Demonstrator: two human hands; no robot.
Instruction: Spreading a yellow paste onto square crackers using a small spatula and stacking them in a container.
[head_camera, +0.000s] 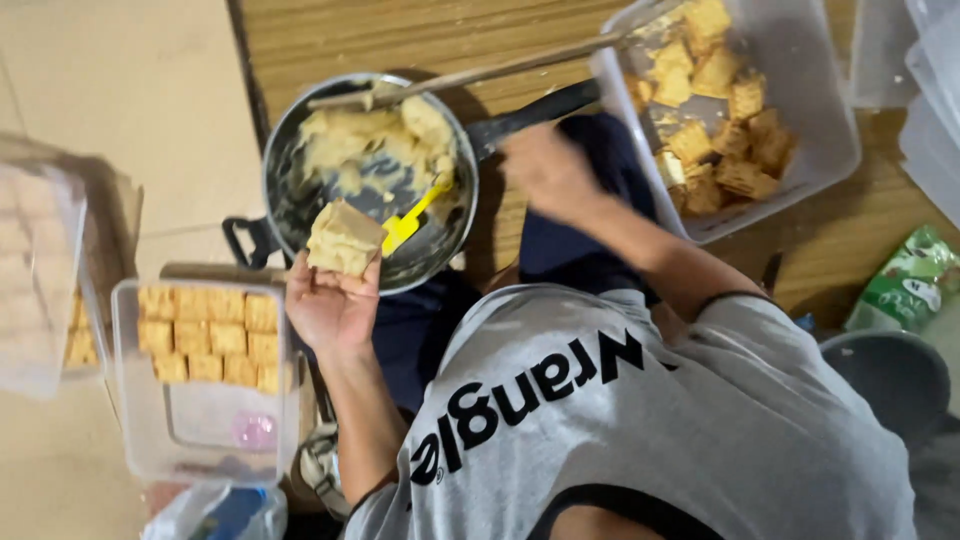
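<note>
Two hands: left (330, 300) cradles a filled cracker (343, 238), right (545, 170) hovers.

Head camera; close, steeply downward view

A wood-grain floor (400, 35) is seen across the far and right part of the scene, and a plain beige floor surface (120, 110) takes up the left. A round metal pan with a black handle (300, 190), holding pale yellow paste, is set near the middle. A clear rectangular plastic tub of browned square crackers (830, 120) is placed at the far right, with further clear tubs (935, 110) stacked just beside it at the right edge. A green and white packet (905, 280) lies nearer on the right. On the left, a clear plastic tub with rows of square crackers (135, 420) is seen, beside a brown cardboard box (115, 215).
</note>
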